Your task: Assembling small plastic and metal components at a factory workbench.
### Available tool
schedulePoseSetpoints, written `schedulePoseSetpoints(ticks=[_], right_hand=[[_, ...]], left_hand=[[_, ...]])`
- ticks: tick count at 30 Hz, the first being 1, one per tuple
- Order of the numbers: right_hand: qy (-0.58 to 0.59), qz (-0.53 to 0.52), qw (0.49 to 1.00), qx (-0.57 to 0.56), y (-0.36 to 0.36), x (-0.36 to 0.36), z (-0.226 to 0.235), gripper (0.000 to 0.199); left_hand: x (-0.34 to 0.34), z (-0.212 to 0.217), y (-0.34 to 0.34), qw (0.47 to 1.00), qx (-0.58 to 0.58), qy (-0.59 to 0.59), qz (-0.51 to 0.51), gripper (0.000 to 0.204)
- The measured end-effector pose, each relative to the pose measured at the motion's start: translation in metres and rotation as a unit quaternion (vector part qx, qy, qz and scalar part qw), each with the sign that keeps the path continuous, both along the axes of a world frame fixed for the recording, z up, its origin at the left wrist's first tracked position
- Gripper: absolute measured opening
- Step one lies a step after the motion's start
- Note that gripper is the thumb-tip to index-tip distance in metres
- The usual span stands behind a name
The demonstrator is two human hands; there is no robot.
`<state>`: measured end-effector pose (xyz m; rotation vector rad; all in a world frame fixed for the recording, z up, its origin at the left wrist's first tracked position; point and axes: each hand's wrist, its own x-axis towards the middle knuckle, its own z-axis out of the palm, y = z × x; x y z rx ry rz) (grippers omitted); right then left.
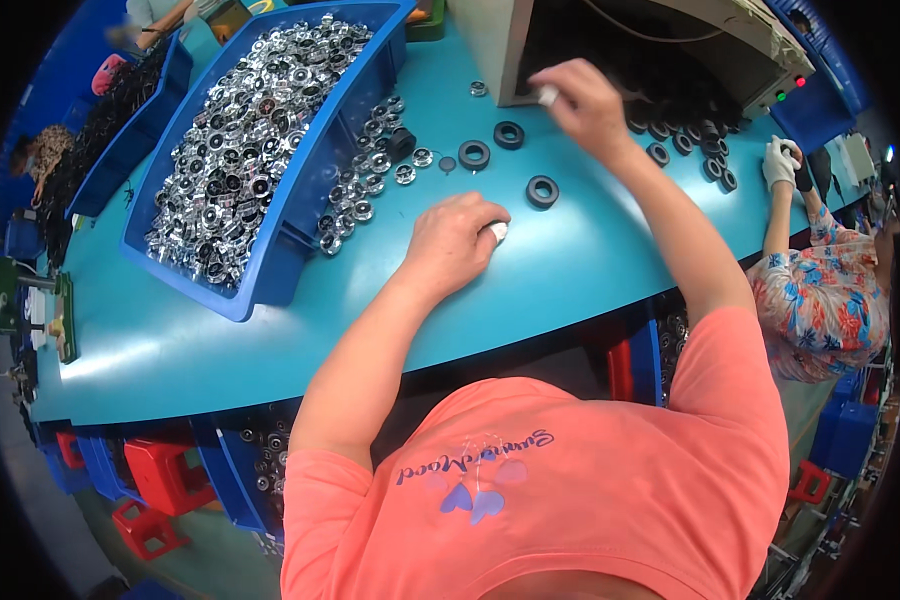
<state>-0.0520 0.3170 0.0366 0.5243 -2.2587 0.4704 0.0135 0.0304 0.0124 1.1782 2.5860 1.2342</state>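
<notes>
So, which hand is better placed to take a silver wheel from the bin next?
Probably the left hand: it is closer to the blue bin and its silver wheels, while the right hand is by the beige box. Whether the left is empty, I cannot tell.

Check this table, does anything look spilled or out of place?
Slightly, perhaps: loose silver wheels lie on the teal table beside the blue bin, apart from the heap inside, as if spilled, though that may be normal here. I see nothing clearly broken.
</notes>
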Motion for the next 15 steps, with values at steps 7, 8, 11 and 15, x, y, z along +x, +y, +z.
schedulePoseSetpoints(ticks=[7,8,11,15], right_hand=[[-0.262,0.078,0.958,0.086,-0.067,0.013,-0.024,0.042],[-0.284,0.075,0.953,0.074,-0.067,0.012,-0.023,0.042],[-0.309,0.074,0.947,0.047,-0.066,0.007,-0.021,0.043],[-0.244,0.113,0.963,0.003,-0.086,-0.011,-0.014,0.045]], left_hand=[[0.002,0.001,-0.003,1.0,-0.002,0.01,-0.006,0.013],[0.002,-0.001,-0.003,1.0,0.007,0.017,-0.007,0.013],[0.001,-0.006,-0.002,0.999,0.023,0.031,-0.008,0.013],[0.001,-0.01,-0.005,0.998,0.014,0.054,-0.005,0.014]])
